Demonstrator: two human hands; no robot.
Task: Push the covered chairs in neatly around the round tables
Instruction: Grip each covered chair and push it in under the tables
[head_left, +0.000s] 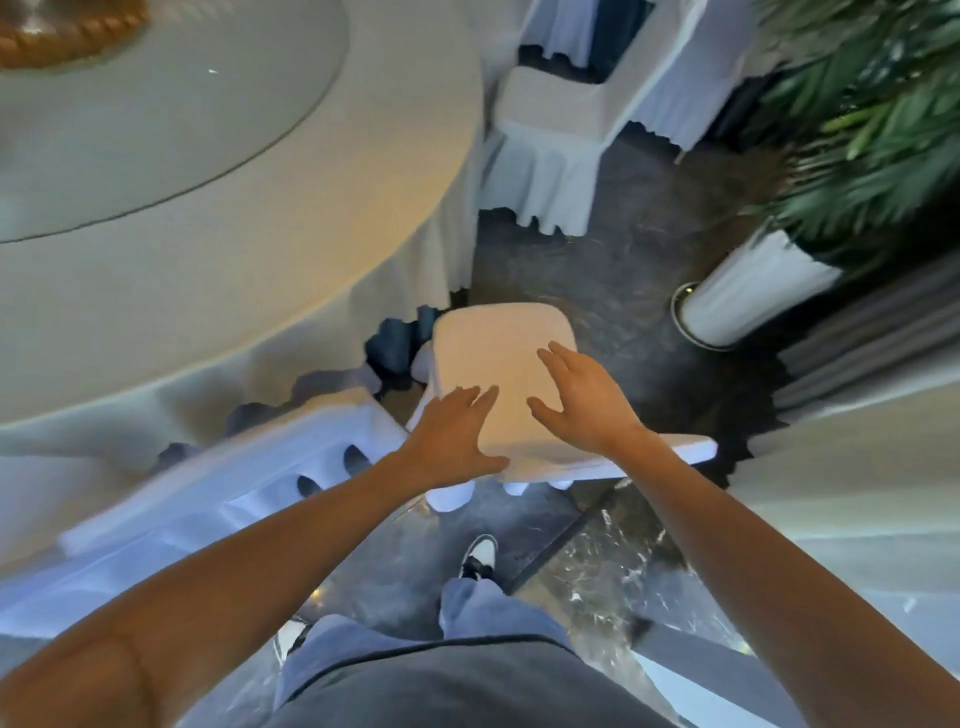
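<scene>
A white covered chair (498, 353) stands right below me, its seat facing the round table (218, 270) at the upper left. My left hand (454, 441) is over the near edge of the chair, at its backrest top, with fingers spread. My right hand (582, 397) hovers beside it over the seat side, fingers apart too. Neither hand grips the cover. A second covered chair (249, 499) stands to the left, close to the tablecloth. A third covered chair (561, 130) stands farther along the table's edge.
A glass turntable (156, 119) lies on the table. A potted palm in a white planter (748, 291) stands at the right. Pale draped fabric (857, 467) hangs on the right. My shoe (478, 556) stands on the dark marble floor behind the chair.
</scene>
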